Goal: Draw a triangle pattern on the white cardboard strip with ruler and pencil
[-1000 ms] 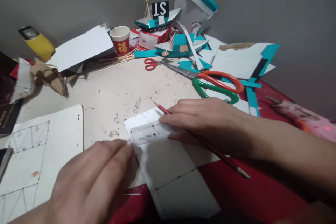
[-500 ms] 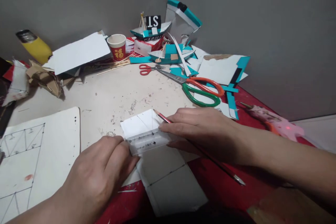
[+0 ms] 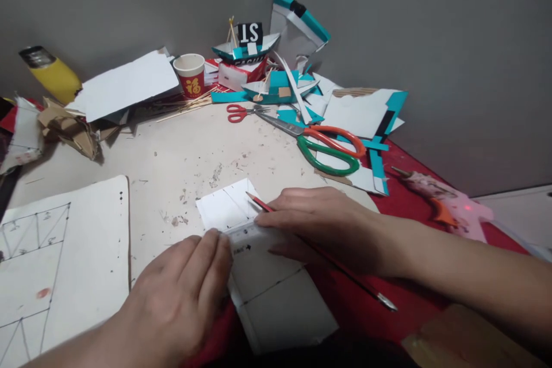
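Clear ruler [image 3: 244, 239] lies crosswise on the card [image 3: 280, 316]; my left hand [image 3: 185, 287], grip hidden, covers its left end; my right hand [image 3: 332, 224] grips the pencil [image 3: 345, 271].

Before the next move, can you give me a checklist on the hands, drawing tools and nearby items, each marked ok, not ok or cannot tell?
1. Pencil held in the right hand: ok.
2. Pencil tip touching the white sheet: cannot tell; it may be hovering.
3. Left hand at the ruler: ok, at its left end.
4. Whole ruler visible: not ok; the hands cover parts.
5. Large scissors off the sheet: ok, lying beyond the right hand.
6. Glue gun clear of the right forearm: cannot tell from this angle.
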Tool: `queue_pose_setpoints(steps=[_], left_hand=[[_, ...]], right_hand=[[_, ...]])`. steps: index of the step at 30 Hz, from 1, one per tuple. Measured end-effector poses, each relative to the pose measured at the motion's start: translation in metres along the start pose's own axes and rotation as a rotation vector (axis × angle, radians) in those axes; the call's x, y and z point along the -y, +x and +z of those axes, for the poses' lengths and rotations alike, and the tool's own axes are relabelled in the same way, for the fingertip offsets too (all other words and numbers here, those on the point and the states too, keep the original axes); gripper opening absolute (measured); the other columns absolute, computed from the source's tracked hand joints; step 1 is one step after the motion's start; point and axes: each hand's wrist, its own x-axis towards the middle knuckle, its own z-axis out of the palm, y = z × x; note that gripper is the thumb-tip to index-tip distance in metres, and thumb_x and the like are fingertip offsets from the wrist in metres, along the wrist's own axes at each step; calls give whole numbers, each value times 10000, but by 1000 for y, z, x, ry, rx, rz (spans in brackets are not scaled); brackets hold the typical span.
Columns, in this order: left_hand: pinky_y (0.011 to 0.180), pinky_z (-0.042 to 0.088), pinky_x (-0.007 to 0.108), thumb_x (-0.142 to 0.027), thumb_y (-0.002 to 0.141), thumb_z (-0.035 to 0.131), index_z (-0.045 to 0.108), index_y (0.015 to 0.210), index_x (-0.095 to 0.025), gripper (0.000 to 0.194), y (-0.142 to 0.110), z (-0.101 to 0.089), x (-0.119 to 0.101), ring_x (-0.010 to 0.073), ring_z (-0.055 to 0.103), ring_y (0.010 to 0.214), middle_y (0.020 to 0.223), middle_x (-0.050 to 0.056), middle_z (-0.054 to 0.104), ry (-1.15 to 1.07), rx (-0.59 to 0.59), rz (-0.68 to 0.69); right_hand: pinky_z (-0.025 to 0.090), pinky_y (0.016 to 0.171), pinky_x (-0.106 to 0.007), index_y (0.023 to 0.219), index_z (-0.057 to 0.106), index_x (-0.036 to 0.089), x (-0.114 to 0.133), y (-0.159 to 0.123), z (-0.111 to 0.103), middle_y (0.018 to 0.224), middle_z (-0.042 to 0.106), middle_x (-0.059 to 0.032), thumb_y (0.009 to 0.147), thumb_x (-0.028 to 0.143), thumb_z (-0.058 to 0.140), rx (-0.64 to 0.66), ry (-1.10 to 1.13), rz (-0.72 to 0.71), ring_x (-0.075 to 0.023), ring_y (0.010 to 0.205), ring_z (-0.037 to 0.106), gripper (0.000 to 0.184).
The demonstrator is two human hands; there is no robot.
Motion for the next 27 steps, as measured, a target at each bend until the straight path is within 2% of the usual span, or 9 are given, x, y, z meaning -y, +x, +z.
queue_pose_setpoints(steps=[2, 4, 7, 8, 11, 13, 15, 20, 27], left_hand=[[845, 545, 410, -75, 926, 440, 556, 1257, -28, 353, -5, -4, 5, 307, 655, 1022, 1195, 220, 678, -31, 10, 31], [832, 551, 374, -109, 936, 462, 545, 1285, -62, 362, -7, -10, 14, 282, 665, 1007, 1131, 193, 703, -133, 33, -20], [615, 540, 237, -222, 961, 495, 623, 1135, -184, 219, 1, -17, 32, 177, 681, 736, 883, 63, 727, -477, 110, -272], [550, 516, 216, -277, 971, 488, 653, 1018, -215, 182, 6, -18, 38, 158, 657, 650, 778, 25, 702, -610, 156, -389], [455, 457, 204, -456, 952, 490, 646, 722, -219, 366, 21, -17, 53, 137, 567, 511, 574, -7, 597, -981, 318, -683], [450, 445, 209, -524, 898, 552, 655, 683, -200, 402, 27, -13, 59, 124, 531, 485, 572, 11, 608, -1171, 375, -799], [462, 446, 216, -527, 850, 623, 685, 715, -186, 372, 28, -9, 64, 112, 517, 473, 601, 34, 640, -1296, 387, -874], [481, 457, 221, -480, 816, 686, 750, 859, -178, 312, 21, -4, 72, 113, 539, 494, 644, 58, 668, -1375, 410, -951], [530, 470, 224, -447, 852, 645, 748, 803, -187, 284, 21, -6, 68, 129, 555, 572, 654, 33, 645, -1280, 474, -850]], right_hand=[[462, 733, -288, 1176, 618, 151, 1, 2, -5, 919, 674, -88, 964, 289, 555, 46, -27, 7, -180, 853, 606, 261], [484, 770, -317, 1185, 628, 146, -2, 1, -14, 967, 690, -111, 971, 260, 529, 84, -55, 43, -197, 901, 633, 262], [509, 786, -322, 1114, 662, 138, -9, -10, -32, 974, 713, -106, 973, 220, 513, 35, 46, 159, -187, 894, 667, 221], [516, 774, -310, 1074, 674, 142, -11, -14, -38, 958, 719, -92, 965, 226, 531, 10, 123, 222, -179, 874, 673, 198], [539, 662, -272, 989, 684, 150, -11, -23, -46, 828, 712, -47, 917, 286, 617, -89, 479, 502, -152, 733, 674, 167], [535, 566, -244, 986, 677, 144, -10, -23, -42, 731, 681, -22, 862, 325, 689, -209, 756, 691, -130, 619, 654, 220], [525, 511, -218, 1005, 672, 136, -9, -20, -35, 671, 657, -4, 803, 345, 753, -318, 944, 797, -112, 556, 633, 301], [514, 467, -179, 980, 698, 120, -10, -11, -21, 614, 639, 8, 737, 332, 817, -434, 1081, 822, -87, 520, 610, 344], [531, 487, -170, 967, 702, 127, -5, -6, -12, 647, 663, 3, 728, 315, 832, -418, 1164, 797, -72, 513, 618, 331]])
